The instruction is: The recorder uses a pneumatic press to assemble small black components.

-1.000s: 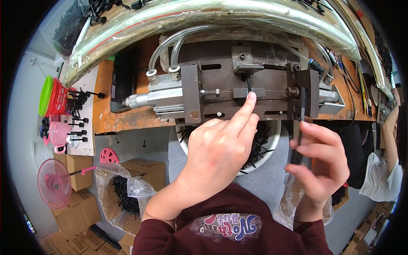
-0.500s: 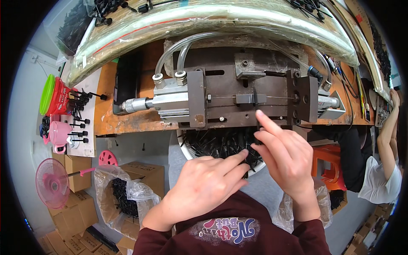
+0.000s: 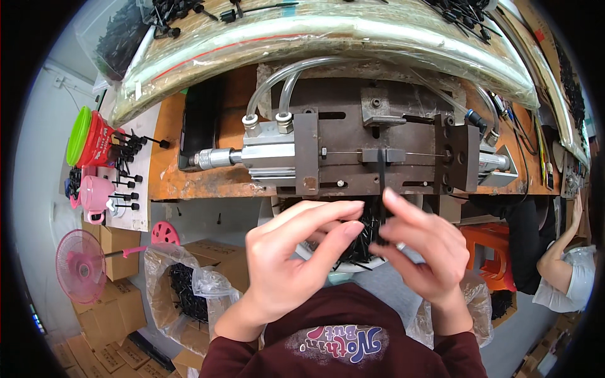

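A thin black strip [image 3: 382,173] stands out toward me from the grey block [image 3: 372,155] in the middle of the metal fixture [image 3: 353,173]. My right hand [image 3: 428,252] is at the strip's near end, fingers bent around it; the lower fingers are smeared by motion. My left hand [image 3: 296,258] hovers just left of it, thumb and index finger apart, with nothing visible between them. Beneath both hands, a round white tub [image 3: 307,249] holds many black strip-like pieces [image 3: 362,249], partly hidden by my fingers.
Clear air hoses [image 3: 272,79] run to the fixture's silver cylinders [image 3: 268,154]. A plastic-wrapped shelf edge [image 3: 328,41] crosses above it. At left are a pink cup [image 3: 96,191], a red tub [image 3: 94,142] and a pink fan [image 3: 80,266]. A bagged carton [image 3: 164,277] and an orange stool [image 3: 488,249] stand below; another person's arm [image 3: 564,239] shows at right.
My left hand has turned, lifting its fingers off the pieces in the tub and parting thumb from index. The black strip now reaches further toward me, and my right hand has drawn slightly nearer me.
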`<state>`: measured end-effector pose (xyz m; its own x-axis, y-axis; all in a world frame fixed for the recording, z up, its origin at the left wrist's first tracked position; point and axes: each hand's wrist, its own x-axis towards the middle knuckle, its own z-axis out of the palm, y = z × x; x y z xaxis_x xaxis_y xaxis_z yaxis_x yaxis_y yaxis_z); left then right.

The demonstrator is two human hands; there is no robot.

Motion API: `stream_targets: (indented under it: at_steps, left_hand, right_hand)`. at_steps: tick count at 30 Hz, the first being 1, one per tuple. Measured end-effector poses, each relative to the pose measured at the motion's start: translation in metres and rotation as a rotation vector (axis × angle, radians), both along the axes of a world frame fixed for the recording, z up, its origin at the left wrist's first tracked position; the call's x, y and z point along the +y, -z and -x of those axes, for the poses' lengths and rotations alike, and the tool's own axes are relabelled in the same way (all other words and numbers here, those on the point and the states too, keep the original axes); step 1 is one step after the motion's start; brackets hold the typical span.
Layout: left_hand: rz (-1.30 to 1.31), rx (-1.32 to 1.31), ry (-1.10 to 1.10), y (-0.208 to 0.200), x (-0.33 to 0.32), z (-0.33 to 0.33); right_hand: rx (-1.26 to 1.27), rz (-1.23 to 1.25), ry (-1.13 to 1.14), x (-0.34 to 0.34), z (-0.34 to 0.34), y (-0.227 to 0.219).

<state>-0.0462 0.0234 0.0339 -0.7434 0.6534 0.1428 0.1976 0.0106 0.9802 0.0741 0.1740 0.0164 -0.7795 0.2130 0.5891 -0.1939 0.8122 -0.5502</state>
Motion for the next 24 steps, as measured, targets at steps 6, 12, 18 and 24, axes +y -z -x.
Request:
stream_targets:
  at_steps: [6, 12, 18, 24]
  left_hand:
    - [-0.065, -0.535, 0.274, -0.002, 0.001, 0.0]
    - [-0.156, -0.489, 0.308, 0.003, -0.005, -0.005]
    - [-0.132, -0.472, 0.304, 0.0, -0.011, -0.008]
    - [-0.149, -0.501, 0.322, 0.001, -0.014, -0.009]
  right_hand:
    - [0.045, 0.295, -0.148, -0.016, -0.023, 0.009]
    - [0.14, 0.527, -0.248, -0.023, -0.024, 0.017]
    - [0.104, 1.004, -0.081, -0.024, -0.017, 0.002]
    - [-0.076, 1.222, -0.187, -0.017, 0.005, -0.017]
